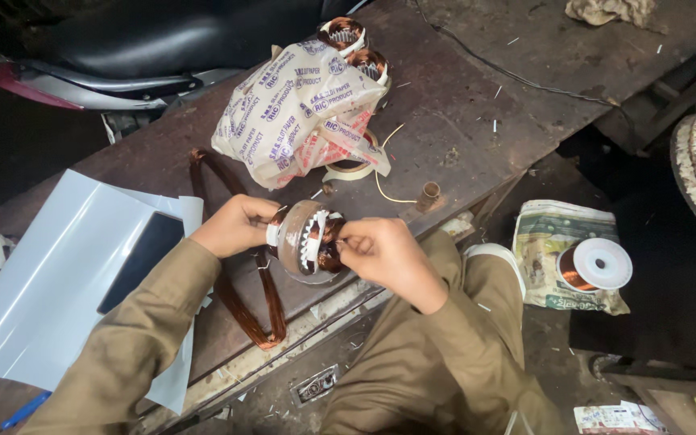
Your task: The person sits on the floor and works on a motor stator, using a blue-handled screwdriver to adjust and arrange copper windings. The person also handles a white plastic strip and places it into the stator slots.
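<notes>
left hand (235, 225) grip wraps motor stator (309, 240) | right hand (380, 251) grip pinches its copper winding, just right of left grip | stator held between both over table (461, 105) edge | printed bag (300, 113) beyond grips

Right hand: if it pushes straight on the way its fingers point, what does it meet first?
The right hand points left; its fingertips already touch the round copper-wound motor stator, which the left hand holds from the other side.
</notes>
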